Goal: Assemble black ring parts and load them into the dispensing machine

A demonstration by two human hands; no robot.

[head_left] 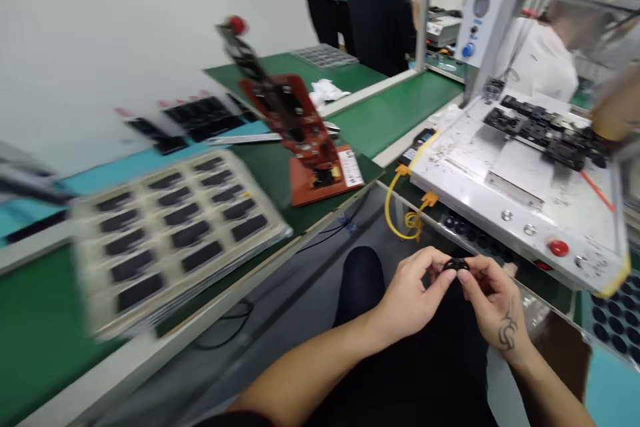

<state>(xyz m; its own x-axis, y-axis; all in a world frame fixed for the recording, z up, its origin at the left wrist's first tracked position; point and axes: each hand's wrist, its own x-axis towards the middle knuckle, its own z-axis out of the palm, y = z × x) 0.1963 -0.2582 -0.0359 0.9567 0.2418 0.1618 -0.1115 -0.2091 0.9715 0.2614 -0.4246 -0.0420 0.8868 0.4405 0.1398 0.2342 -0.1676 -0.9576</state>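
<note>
Between both hands, above my lap, is a small black rounded part [456, 265] with a glossy surface; its exact kind does not show. My left hand [417, 287] pinches its left side between thumb and index finger. The right side is gripped the same way by my right hand [493, 293], with the thumb at the lower edge. Fingers cover much of the part. The white machine base [450, 173] with buttons lies just beyond my right hand.
A tray of flat black pieces [205, 267] lies on the left green bench. Near it stands a red-brown toggle-clamp press [313, 140]. A yellow air hose [393, 203] loops before the machine. A red button [559, 247] sits on its front. People [380, 20] are behind the benches.
</note>
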